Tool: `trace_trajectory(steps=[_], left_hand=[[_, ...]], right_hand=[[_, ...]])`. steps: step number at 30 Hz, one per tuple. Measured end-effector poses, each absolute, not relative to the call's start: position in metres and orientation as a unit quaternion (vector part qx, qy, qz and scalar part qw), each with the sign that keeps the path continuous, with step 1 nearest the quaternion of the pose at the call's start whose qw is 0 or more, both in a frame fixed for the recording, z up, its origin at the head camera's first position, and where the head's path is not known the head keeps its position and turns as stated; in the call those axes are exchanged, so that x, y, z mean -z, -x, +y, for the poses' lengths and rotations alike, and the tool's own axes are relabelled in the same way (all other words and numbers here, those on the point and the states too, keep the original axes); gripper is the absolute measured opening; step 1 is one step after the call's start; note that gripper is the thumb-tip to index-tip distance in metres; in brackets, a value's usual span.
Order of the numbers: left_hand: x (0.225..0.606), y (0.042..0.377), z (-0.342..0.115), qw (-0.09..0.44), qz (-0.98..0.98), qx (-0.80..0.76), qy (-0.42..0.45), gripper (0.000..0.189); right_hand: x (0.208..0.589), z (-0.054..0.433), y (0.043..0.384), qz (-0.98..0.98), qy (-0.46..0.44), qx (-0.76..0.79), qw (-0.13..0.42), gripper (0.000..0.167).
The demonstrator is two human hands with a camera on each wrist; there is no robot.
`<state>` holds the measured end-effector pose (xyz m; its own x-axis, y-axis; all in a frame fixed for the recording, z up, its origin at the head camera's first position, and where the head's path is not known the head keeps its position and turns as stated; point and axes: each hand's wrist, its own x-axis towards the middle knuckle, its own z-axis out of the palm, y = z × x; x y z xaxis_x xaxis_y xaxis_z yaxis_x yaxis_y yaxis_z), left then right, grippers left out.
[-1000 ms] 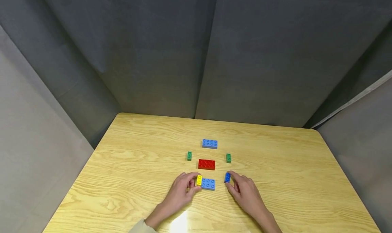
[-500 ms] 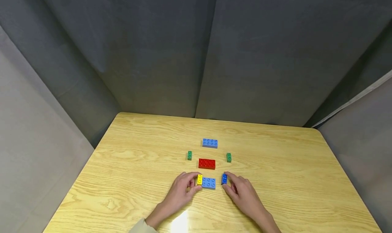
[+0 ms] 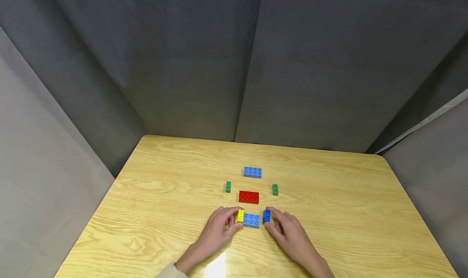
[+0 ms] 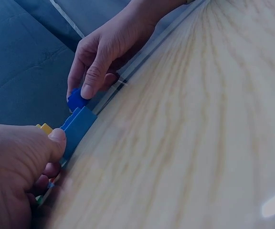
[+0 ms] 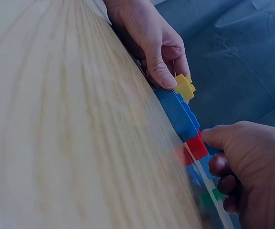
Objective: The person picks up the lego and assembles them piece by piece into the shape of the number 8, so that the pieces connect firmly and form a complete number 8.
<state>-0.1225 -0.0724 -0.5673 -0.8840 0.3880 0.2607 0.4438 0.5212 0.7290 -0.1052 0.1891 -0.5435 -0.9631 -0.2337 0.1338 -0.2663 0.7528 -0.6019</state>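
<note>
My left hand (image 3: 216,232) pinches a small yellow toy brick (image 3: 240,216) between thumb and fingers. That brick sits on the left end of a light blue brick (image 3: 251,220) lying on the table. In the right wrist view the yellow brick (image 5: 183,88) stands higher than the blue brick's studs (image 5: 189,112). Just past the light blue brick's right end, my right hand (image 3: 292,236) pinches a small dark blue brick (image 3: 266,216) by its two ends. The left wrist view has this dark blue brick (image 4: 76,99) above the light blue brick's level.
Beyond the hands, a red brick (image 3: 248,197) lies on the wooden table (image 3: 164,197). Farther back are a second light blue brick (image 3: 252,172) and two small green bricks, one left (image 3: 228,187) and one right (image 3: 275,190). Grey curtains (image 3: 190,67) surround the table.
My right hand has moved left with the dark blue brick, closer to the light blue brick's right end. My left hand keeps its pinch on the yellow brick.
</note>
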Motion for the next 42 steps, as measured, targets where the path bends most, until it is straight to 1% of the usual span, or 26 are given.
trace_trajectory(steps=[6, 14, 26, 34, 42], left_hand=[[0.565, 0.122, -0.071, 0.042, -0.875, 0.419, 0.24, 0.048], [0.566, 0.122, -0.071, 0.042, -0.877, 0.413, 0.241, 0.048], [0.566, 0.122, -0.071, 0.037, -0.88, 0.409, 0.237, 0.048], [0.565, 0.122, -0.071, 0.041, -0.882, 0.406, 0.236, 0.049], [0.564, 0.121, -0.07, 0.045, -0.881, 0.408, 0.236, 0.048]], right_hand=[[0.545, 0.185, 0.104, -0.925, -0.153, -0.347, 0.033, 0.042], [0.546, 0.178, 0.102, -0.926, -0.151, -0.346, 0.015, 0.043], [0.548, 0.176, 0.102, -0.923, -0.162, -0.348, 0.03, 0.042], [0.55, 0.173, 0.102, -0.923, -0.16, -0.35, 0.014, 0.044], [0.551, 0.171, 0.103, -0.925, -0.169, -0.339, 0.02, 0.041]])
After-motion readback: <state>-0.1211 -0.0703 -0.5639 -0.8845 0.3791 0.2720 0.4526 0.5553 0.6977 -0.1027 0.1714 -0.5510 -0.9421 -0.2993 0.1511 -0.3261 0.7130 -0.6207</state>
